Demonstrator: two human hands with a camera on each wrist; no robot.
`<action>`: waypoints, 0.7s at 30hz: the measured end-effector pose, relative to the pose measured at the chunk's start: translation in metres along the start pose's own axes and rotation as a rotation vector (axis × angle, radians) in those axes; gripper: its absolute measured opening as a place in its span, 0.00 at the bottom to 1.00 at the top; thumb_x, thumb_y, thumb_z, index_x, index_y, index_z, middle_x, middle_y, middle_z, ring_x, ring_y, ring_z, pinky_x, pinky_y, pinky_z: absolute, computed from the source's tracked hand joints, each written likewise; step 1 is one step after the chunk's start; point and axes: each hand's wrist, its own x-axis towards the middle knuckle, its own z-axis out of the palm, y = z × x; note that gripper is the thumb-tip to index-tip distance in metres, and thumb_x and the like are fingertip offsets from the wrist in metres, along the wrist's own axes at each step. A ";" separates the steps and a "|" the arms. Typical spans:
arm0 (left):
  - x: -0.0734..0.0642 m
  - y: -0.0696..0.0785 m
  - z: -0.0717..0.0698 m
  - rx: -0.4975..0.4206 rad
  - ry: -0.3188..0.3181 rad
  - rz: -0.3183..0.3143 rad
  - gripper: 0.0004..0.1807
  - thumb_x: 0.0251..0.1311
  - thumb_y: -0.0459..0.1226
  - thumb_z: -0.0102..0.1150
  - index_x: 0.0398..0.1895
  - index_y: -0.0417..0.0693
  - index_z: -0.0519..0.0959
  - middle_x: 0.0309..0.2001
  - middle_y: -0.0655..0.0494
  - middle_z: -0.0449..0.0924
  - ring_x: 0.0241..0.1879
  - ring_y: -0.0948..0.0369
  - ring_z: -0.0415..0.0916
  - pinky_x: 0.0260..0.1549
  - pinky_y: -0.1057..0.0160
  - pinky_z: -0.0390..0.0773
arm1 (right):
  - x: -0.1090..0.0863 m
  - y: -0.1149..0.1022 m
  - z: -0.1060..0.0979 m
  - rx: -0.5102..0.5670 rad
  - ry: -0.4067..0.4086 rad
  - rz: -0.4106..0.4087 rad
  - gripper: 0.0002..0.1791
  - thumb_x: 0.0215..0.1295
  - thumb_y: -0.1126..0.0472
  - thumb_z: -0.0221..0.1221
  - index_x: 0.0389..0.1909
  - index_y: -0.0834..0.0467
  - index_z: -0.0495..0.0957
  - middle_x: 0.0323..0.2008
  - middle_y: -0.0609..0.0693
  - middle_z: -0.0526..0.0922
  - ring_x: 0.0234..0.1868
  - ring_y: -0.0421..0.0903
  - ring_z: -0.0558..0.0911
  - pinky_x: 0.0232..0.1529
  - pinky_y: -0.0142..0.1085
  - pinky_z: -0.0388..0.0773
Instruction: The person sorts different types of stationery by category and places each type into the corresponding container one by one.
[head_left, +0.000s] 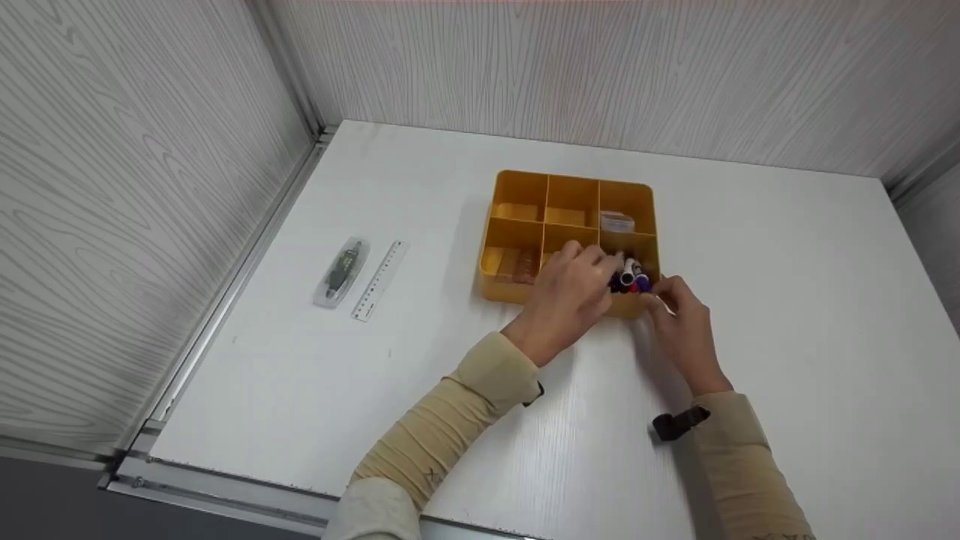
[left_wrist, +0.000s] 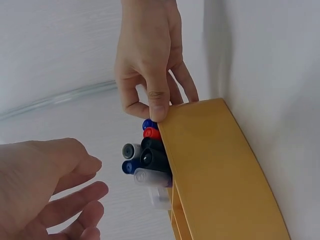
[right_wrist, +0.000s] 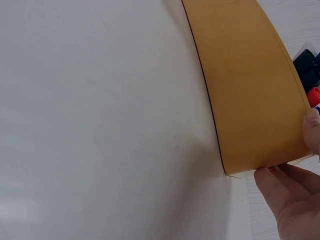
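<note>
A yellow divided organizer box (head_left: 501, 289) stands on the white table. Several markers (head_left: 628, 276) stand in its front right compartment, with black, blue, red and white ends showing in the left wrist view. My left hand (head_left: 566, 300) is over the front of the box, just left of the markers. Its fingers are loosely bent with nothing between them, apart from the markers in the left wrist view. My right hand (head_left: 684, 330) holds the box's front right corner. In the right wrist view its thumb lies near the rim and its fingers touch the side wall.
Left of the box lie a clear ruler (head_left: 380, 280) and a clear case (head_left: 343, 271) with a dark green item inside. A small pale block (head_left: 617, 221) sits in the back right compartment. The front left compartment holds a transparent reddish item (head_left: 517, 265). Panels (head_left: 480, 67) wall the table's back.
</note>
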 end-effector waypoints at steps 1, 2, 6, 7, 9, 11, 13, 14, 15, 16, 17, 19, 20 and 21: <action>-0.002 -0.003 -0.002 -0.009 0.006 -0.011 0.17 0.66 0.39 0.58 0.57 0.49 0.81 0.50 0.55 0.84 0.43 0.58 0.75 0.47 0.68 0.77 | 0.000 0.000 0.000 -0.001 -0.003 0.003 0.12 0.70 0.56 0.57 0.44 0.61 0.71 0.54 0.59 0.81 0.65 0.54 0.76 0.64 0.46 0.73; -0.004 -0.006 -0.004 -0.017 0.011 -0.023 0.16 0.66 0.39 0.58 0.56 0.49 0.81 0.50 0.55 0.84 0.44 0.58 0.75 0.48 0.67 0.77 | 0.000 0.000 0.000 -0.005 -0.006 0.008 0.13 0.70 0.55 0.57 0.44 0.61 0.71 0.53 0.58 0.81 0.65 0.53 0.76 0.64 0.46 0.73; -0.011 -0.021 -0.011 -0.065 0.054 -0.073 0.13 0.65 0.37 0.59 0.50 0.48 0.83 0.48 0.54 0.84 0.44 0.57 0.76 0.47 0.67 0.78 | -0.001 0.001 -0.001 -0.004 -0.021 0.024 0.14 0.71 0.53 0.55 0.45 0.61 0.71 0.56 0.58 0.80 0.66 0.54 0.75 0.64 0.45 0.73; -0.012 -0.025 -0.012 -0.080 0.063 -0.087 0.12 0.64 0.36 0.59 0.50 0.48 0.83 0.48 0.54 0.84 0.44 0.57 0.76 0.47 0.66 0.78 | -0.001 0.001 -0.001 -0.003 -0.025 0.027 0.15 0.71 0.53 0.55 0.46 0.61 0.70 0.56 0.59 0.80 0.66 0.54 0.75 0.64 0.45 0.73; -0.016 -0.034 -0.015 -0.103 0.084 -0.112 0.12 0.64 0.35 0.59 0.49 0.47 0.83 0.48 0.53 0.85 0.44 0.56 0.77 0.47 0.66 0.79 | -0.001 0.002 -0.001 -0.001 -0.030 0.033 0.15 0.71 0.52 0.55 0.46 0.61 0.70 0.57 0.59 0.80 0.67 0.54 0.75 0.64 0.45 0.73; -0.020 -0.042 -0.017 -0.125 0.104 -0.136 0.12 0.63 0.34 0.59 0.49 0.47 0.83 0.47 0.53 0.84 0.44 0.56 0.77 0.47 0.66 0.79 | -0.001 0.002 -0.002 -0.002 -0.033 0.038 0.15 0.71 0.53 0.54 0.46 0.61 0.70 0.58 0.59 0.79 0.67 0.55 0.74 0.64 0.45 0.73; -0.024 -0.050 -0.020 -0.142 0.121 -0.158 0.12 0.63 0.34 0.60 0.49 0.46 0.83 0.46 0.52 0.84 0.44 0.55 0.76 0.46 0.65 0.79 | -0.001 0.002 -0.002 -0.007 -0.038 0.049 0.15 0.71 0.52 0.54 0.46 0.61 0.69 0.60 0.59 0.78 0.68 0.55 0.74 0.64 0.45 0.72; -0.025 -0.054 -0.021 -0.152 0.131 -0.168 0.12 0.62 0.33 0.60 0.49 0.45 0.83 0.46 0.52 0.84 0.43 0.55 0.76 0.45 0.65 0.79 | -0.001 0.002 -0.002 -0.009 -0.038 0.056 0.15 0.71 0.52 0.54 0.45 0.61 0.69 0.61 0.59 0.78 0.68 0.55 0.73 0.65 0.45 0.72; -0.027 -0.058 -0.022 -0.157 0.139 -0.177 0.12 0.62 0.33 0.60 0.48 0.44 0.83 0.46 0.51 0.84 0.42 0.55 0.76 0.44 0.64 0.79 | -0.001 0.002 -0.002 -0.010 -0.040 0.063 0.15 0.71 0.52 0.54 0.45 0.61 0.69 0.62 0.59 0.77 0.68 0.55 0.73 0.65 0.45 0.72; -0.029 -0.062 -0.023 -0.160 0.147 -0.185 0.12 0.62 0.33 0.60 0.48 0.44 0.83 0.46 0.51 0.84 0.42 0.55 0.76 0.44 0.64 0.79 | -0.001 0.001 -0.002 -0.011 -0.041 0.068 0.15 0.71 0.53 0.55 0.45 0.60 0.69 0.62 0.59 0.77 0.69 0.55 0.73 0.65 0.45 0.72; -0.031 -0.066 -0.024 -0.163 0.153 -0.194 0.12 0.62 0.33 0.60 0.48 0.43 0.83 0.46 0.50 0.83 0.41 0.54 0.76 0.43 0.63 0.79 | -0.001 0.001 -0.002 -0.009 -0.044 0.074 0.14 0.71 0.53 0.55 0.46 0.60 0.69 0.62 0.59 0.77 0.69 0.54 0.73 0.65 0.45 0.72; -0.036 -0.074 -0.026 -0.163 0.161 -0.223 0.13 0.62 0.32 0.61 0.49 0.43 0.82 0.46 0.49 0.83 0.41 0.54 0.76 0.43 0.63 0.79 | -0.001 0.001 -0.002 -0.009 -0.050 0.078 0.14 0.71 0.53 0.55 0.46 0.60 0.69 0.62 0.59 0.77 0.69 0.54 0.72 0.65 0.46 0.72; -0.038 -0.078 -0.027 -0.160 0.161 -0.242 0.13 0.62 0.33 0.61 0.49 0.44 0.82 0.47 0.49 0.83 0.42 0.53 0.76 0.44 0.62 0.79 | -0.001 0.001 -0.002 -0.008 -0.053 0.080 0.14 0.71 0.52 0.55 0.46 0.60 0.69 0.62 0.58 0.77 0.69 0.54 0.72 0.64 0.46 0.72; -0.041 -0.083 -0.028 -0.156 0.158 -0.263 0.13 0.62 0.33 0.61 0.50 0.44 0.82 0.48 0.49 0.83 0.43 0.53 0.76 0.45 0.62 0.79 | -0.001 0.001 -0.002 -0.008 -0.056 0.080 0.15 0.71 0.52 0.54 0.47 0.60 0.69 0.62 0.58 0.77 0.69 0.54 0.72 0.64 0.46 0.72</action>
